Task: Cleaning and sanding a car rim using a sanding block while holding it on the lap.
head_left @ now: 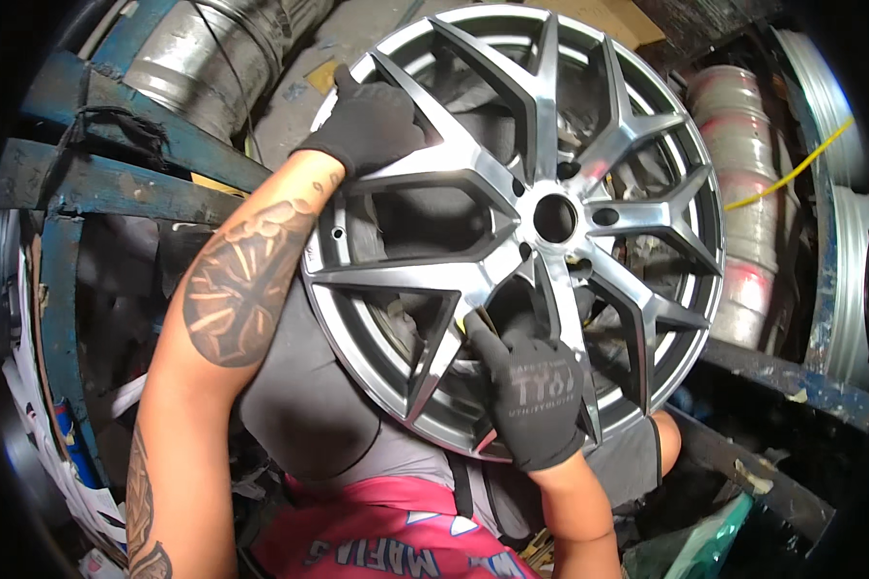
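A silver and dark grey alloy wheel (546, 82) with several forked spokes and an open centre bore lies tilted in front of me, its lower edge close to my lap. My left hand (372, 125), in a black glove, is closed round the wheel's upper left rim and spoke. Over the lower spokes is my right hand (536, 396), also black-gloved. Its index finger presses on the inner side of a lower left spoke. A small yellowish bit shows at that fingertip, too small to name; the other fingertips are partly hidden among the spokes.
Blue metal frame bars (116, 183) run along the left. Behind them lies a large silver cylinder (188, 72). Stacked metal wheel barrels (743, 212) stand at the right, with a yellow cord (792, 174) across them. A dark metal bar (792, 381) crosses at lower right.
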Tool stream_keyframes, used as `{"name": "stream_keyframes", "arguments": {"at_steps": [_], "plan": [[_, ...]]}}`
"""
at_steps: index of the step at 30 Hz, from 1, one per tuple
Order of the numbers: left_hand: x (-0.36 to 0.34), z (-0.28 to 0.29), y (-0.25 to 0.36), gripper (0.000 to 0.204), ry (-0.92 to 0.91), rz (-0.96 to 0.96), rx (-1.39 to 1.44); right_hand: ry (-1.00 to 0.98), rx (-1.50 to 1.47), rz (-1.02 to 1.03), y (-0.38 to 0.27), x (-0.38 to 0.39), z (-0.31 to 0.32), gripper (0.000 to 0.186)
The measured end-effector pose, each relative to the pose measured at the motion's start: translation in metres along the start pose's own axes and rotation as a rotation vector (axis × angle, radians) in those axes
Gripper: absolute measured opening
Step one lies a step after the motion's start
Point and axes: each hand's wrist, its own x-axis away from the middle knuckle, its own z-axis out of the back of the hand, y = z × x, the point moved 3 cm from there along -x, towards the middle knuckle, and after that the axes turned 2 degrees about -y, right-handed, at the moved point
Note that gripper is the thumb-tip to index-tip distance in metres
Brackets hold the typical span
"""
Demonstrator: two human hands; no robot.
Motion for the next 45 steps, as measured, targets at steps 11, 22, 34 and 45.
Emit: {"name": "stream_keyframes", "arguments": {"at_steps": [11, 22, 34, 45], "plan": [[-0.012, -0.005, -0.009, 0.049, 0.088, -0.018, 0.143, 0.077, 0.037, 0.108, -0.001, -0.015, -0.005, 0.048], [-0.007, -0.004, -0.009, 0.059, 0.004, -0.039, 0.075, -0.01, -0.034, 0.043, 0.01, -0.012, -0.008, 0.05], [-0.014, -0.01, -0.013, 0.052, 0.145, -0.079, 0.069, 0.122, -0.064, 0.089, 0.006, -0.031, -0.002, 0.042], [-0.001, -0.001, -0.003, 0.056, 0.001, -0.01, 0.036, -0.116, 0.026, -0.006, 0.005, -0.007, 0.003, 0.039]]}}
